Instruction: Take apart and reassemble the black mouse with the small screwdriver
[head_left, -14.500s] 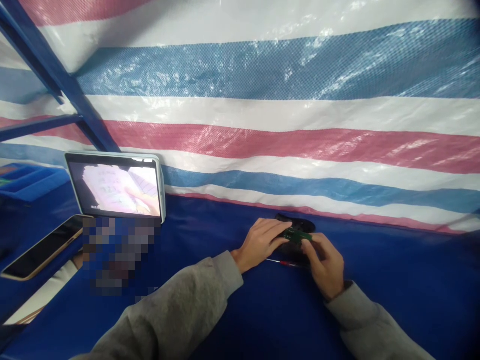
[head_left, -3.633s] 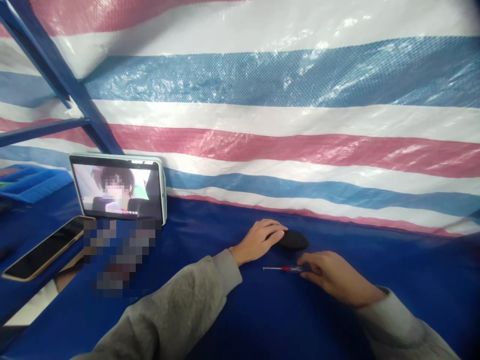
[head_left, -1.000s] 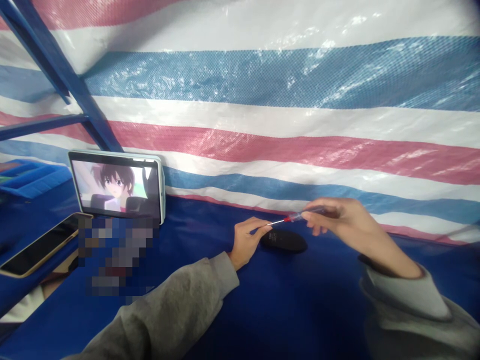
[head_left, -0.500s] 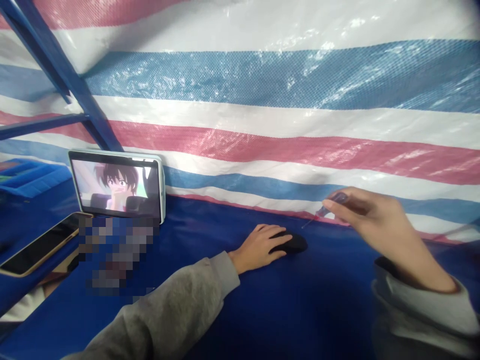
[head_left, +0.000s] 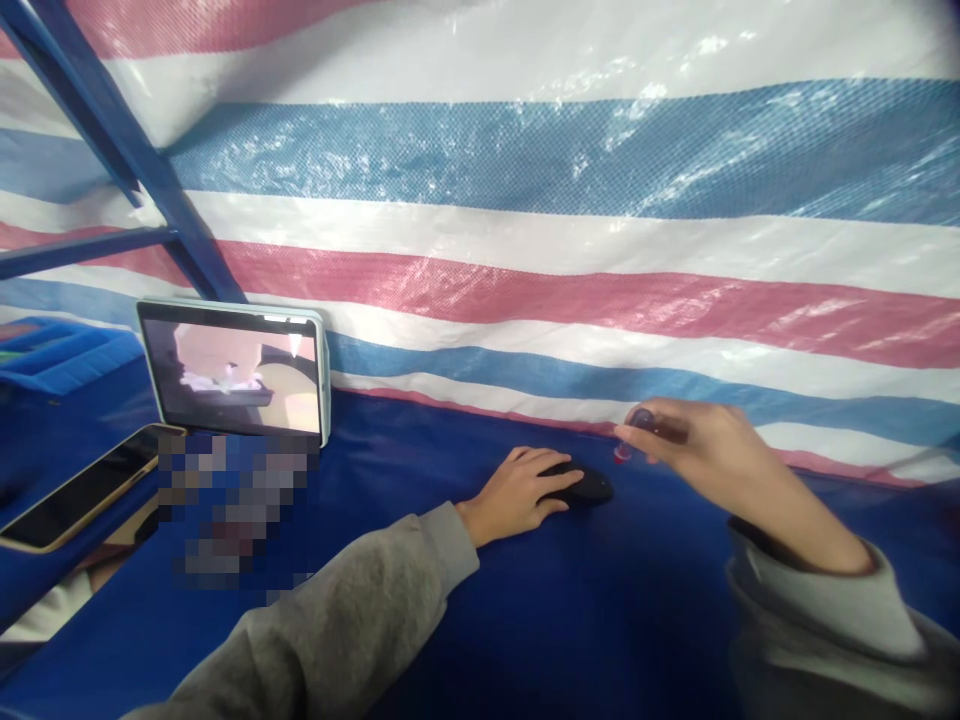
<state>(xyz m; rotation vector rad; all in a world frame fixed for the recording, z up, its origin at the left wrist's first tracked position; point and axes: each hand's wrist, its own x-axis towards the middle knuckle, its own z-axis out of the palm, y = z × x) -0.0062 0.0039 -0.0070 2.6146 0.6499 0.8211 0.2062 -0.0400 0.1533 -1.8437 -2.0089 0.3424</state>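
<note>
My left hand (head_left: 517,492) lies over a black computer mouse (head_left: 592,485) on the blue table, its fingers spread across the mouse's far side. To the right, my right hand (head_left: 701,440) is raised above the table near the striped sheet. It is closed around a small screwdriver (head_left: 643,418) with a dark, see-through handle and a pinkish-red collar. The tool points down toward the table, just right of the mouse. Its thin shaft is hard to make out now, and part of the handle is hidden by my fingers.
A tablet (head_left: 232,370) in a pale case stands at the left, playing a video. Nearby lies a phone (head_left: 90,485) with a gold edge. Behind it is a blue tray (head_left: 71,365). A striped plastic sheet (head_left: 525,240) and a blue metal frame (head_left: 127,150) bound the back.
My right hand has moved left and slightly down with the screwdriver, which now points more steeply downward. My left hand stays on the mouse. The tablet's picture is different.
</note>
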